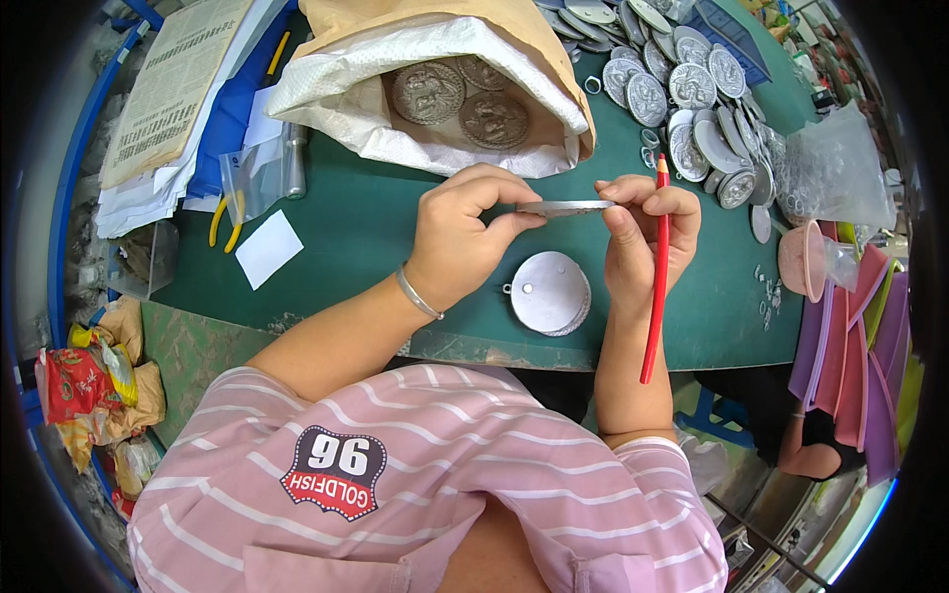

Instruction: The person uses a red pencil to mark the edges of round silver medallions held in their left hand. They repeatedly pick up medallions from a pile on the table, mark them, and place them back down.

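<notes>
Between my two hands a silver-grey metal medallion is held edge-on above the table. My left hand pinches its left edge between thumb and fingers. At its right edge, the thumb and forefinger of my right hand grip it. A red pencil is also tucked in the fingers of my right hand, tip upward. Just below lies another round medallion, smooth side up, with a small loop on its left rim and something beneath its lower right edge.
A sack holding several darker medallions opens toward me. Many silver medallions are heaped at the back right, near a clear plastic bag. Yellow-handled pliers, a white paper and a pink basket lie around the green table.
</notes>
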`<state>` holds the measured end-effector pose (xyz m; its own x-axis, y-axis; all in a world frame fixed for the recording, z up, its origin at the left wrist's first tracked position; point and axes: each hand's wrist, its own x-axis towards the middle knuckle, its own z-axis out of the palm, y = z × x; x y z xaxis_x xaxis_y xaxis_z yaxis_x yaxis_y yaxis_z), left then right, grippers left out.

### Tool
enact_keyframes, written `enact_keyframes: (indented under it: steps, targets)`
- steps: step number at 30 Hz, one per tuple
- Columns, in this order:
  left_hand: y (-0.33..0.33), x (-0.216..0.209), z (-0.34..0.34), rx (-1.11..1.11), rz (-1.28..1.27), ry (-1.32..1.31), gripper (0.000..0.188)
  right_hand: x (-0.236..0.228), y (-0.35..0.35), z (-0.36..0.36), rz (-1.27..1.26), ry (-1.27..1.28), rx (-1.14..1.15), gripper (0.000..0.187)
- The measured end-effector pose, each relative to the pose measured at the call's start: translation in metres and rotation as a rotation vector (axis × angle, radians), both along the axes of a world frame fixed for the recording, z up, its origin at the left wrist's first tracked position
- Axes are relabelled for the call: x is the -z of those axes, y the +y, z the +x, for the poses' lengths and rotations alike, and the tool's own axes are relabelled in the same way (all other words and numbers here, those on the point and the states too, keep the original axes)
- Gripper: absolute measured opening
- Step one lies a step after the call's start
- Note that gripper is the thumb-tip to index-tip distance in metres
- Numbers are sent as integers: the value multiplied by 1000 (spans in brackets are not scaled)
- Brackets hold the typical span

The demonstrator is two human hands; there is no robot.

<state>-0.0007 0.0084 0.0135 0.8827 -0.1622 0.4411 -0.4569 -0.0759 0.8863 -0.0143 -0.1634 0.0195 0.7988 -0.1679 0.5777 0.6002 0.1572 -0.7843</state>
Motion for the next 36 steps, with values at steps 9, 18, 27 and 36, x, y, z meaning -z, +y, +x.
enact_keyframes:
  steps: [9, 18, 27, 36]
  targets:
    - [3, 1, -2, -11, -57, -80, 15, -2, -1, -1, -339, 37, 24, 35]
    - [2, 2, -1, 52, -55, -62, 18, 1, 9, -2, -356, 69, 72, 32]
    - [-1, -3, -2, 175, -403, 447, 22, -4, -1, 1, 154, 253, 39, 29]
    - [-6, 4, 1, 279, -582, 941, 34, 1, 18, -6, -134, 160, 343, 24]
